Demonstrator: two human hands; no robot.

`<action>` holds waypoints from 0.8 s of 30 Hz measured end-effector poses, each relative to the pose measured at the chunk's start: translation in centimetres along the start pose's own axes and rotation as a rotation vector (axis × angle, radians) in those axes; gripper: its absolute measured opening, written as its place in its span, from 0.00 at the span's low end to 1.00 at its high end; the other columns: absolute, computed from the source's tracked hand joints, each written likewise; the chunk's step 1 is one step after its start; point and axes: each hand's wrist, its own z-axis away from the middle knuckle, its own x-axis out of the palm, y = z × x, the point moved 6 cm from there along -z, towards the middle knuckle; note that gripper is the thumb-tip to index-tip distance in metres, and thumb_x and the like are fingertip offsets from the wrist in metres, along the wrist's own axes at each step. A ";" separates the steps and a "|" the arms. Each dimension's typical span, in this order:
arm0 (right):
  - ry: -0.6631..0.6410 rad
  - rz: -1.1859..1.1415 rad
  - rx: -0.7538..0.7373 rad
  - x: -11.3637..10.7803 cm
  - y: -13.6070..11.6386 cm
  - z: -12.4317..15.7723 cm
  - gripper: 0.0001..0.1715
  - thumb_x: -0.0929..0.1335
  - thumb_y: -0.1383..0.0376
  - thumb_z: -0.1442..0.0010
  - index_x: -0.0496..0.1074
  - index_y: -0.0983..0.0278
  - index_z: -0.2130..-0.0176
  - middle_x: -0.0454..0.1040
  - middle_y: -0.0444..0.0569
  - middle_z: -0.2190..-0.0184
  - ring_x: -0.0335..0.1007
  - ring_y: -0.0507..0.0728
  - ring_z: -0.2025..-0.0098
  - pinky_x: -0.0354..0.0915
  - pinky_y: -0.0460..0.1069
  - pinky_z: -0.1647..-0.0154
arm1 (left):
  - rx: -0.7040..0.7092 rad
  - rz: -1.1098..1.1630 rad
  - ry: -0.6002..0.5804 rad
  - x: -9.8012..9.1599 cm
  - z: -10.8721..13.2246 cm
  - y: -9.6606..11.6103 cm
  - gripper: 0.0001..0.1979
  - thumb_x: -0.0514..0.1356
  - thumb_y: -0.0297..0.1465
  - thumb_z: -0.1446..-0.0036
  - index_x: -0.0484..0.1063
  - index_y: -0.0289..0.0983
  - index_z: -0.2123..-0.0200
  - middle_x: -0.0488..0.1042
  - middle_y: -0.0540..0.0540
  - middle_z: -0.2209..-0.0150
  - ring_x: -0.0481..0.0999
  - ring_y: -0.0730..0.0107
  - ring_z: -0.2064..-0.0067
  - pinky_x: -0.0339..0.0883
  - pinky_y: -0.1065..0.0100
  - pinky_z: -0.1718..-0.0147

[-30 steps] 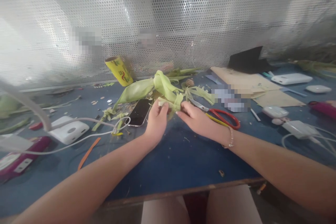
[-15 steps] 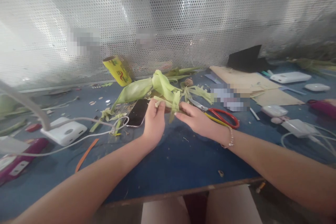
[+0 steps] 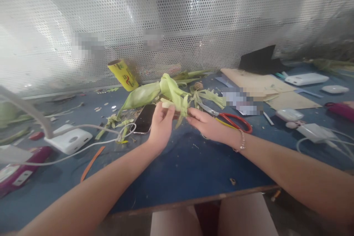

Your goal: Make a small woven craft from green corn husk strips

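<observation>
Leaf strip (image 3: 179, 107) crosswise, left hand (image 3: 160, 127), right hand (image 3: 207, 125) pinching

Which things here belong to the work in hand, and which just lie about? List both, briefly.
In hand: pale green folded leaf strips, pinched by the left hand, the right hand touching them; long green leaves behind.
Lying about: red-handled metal scissors, black flat smartphone, yellow plastic roll, white boxy power bank, brown cardboard sheet.

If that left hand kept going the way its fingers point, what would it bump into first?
Probably the green leaf bundle lying just beyond the left hand, which pinches a pale leaf strip; depth is hard to judge.
</observation>
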 end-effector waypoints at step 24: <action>0.379 -0.154 0.032 -2.4 0.9 -0.1 0.13 0.63 0.60 0.40 0.60 0.62 0.75 0.60 0.40 0.77 0.56 0.50 0.74 0.54 0.47 0.72 | -0.165 -0.094 -0.256 2.4 1.4 -0.6 0.12 0.59 0.38 0.46 0.65 0.36 0.64 0.61 0.55 0.75 0.56 0.80 0.78 0.52 0.73 0.80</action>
